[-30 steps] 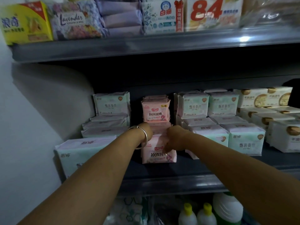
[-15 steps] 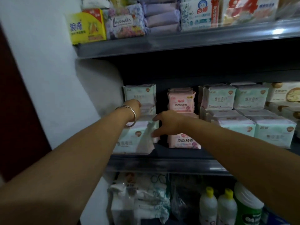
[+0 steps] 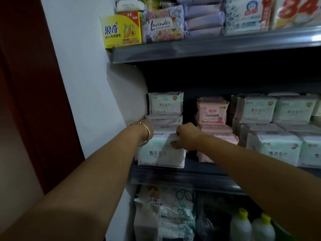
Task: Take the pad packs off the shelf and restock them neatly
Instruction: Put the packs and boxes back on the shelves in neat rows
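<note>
**Front green pack held at the left end of the shelf**

Head view: the front green pack is stood at the lip of the shelf, probably to be lifted off. Its top right corner is pinched by the right hand. The left hand is hidden behind the pack; its grip cannot be told. One pack is upright at the back, roughly three lie flat between. One pink stack is seen beside.

A dim grey metal shelving unit fills the view from 12 to 4 o'clock, its upper shelf edge catching a glint of light at 2 o'clock. A plain white wall runs beside it from 11 to 8 o'clock. At 9 o'clock a dark red panel borders that wall.
</note>
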`<state>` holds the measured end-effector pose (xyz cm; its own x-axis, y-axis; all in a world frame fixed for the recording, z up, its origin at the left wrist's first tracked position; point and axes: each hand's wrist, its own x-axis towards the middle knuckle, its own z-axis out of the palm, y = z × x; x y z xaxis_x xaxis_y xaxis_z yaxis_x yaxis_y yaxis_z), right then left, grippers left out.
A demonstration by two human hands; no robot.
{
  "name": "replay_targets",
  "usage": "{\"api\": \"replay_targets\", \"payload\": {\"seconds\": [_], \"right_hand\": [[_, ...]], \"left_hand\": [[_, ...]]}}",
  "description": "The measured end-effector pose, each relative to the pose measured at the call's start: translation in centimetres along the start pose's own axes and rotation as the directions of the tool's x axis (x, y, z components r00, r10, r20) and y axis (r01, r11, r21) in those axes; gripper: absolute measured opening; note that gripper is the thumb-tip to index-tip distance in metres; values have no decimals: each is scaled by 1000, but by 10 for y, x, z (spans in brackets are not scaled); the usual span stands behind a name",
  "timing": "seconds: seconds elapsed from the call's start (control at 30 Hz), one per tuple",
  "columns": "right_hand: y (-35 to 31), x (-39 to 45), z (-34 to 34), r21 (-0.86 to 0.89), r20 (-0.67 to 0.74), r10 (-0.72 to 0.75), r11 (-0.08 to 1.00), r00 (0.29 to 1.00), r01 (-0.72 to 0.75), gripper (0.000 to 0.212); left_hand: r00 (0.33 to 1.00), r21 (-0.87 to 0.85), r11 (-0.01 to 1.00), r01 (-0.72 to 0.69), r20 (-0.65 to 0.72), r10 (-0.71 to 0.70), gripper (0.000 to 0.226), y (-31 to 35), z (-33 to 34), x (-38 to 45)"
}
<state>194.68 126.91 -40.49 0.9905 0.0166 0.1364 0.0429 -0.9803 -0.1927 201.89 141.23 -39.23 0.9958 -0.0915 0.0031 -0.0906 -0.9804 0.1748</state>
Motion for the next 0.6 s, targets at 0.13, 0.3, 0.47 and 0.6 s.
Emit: {"api": "replay_targets", "payload": {"seconds": [0.13,0.3,0.47,0.6], "right_hand": [[9,4,-10,40,45,35,999,998,-37,60],[14,14,-11,250,87,74,964,993,-94,63],[10,29,1,273,104,60,958,993,-86,62],[7,34,3,274,118,27,960,993,-59,58]], "left_hand": [[987,94,983,-158,48,154,35,6,-5,-12],[996,-217,973,-76,-64,64,37,8,-9,-4],[1000,-207,978,10,-8,-12,36,5,-8,-1],[998,-307,951,25,-44,-40,35,1,-7,2]]}}
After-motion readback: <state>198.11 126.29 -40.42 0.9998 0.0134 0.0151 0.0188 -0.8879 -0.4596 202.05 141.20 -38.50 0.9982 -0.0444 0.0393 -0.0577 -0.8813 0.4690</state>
